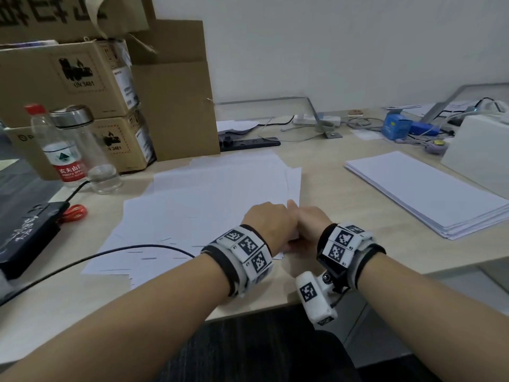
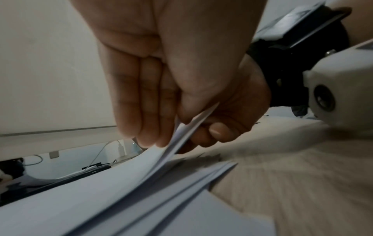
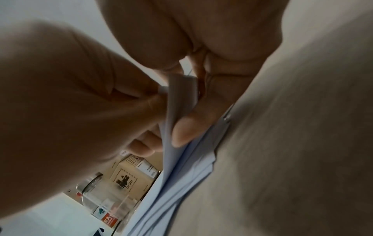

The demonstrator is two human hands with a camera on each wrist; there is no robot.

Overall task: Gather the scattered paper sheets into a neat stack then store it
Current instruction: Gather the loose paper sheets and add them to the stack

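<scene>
Centrally: scattered paper sheets, white, overlapping loosely on the pale wooden bench, their near right corner lifted. Left hand: fingers straight and together, thumb opposite, pinching that raised corner. Right hand: touching the left, fingers clamped on the same corner. Neat paper stack: well apart, to the right. Cardboard boxes, water bottle, glass flask: far left.
</scene>
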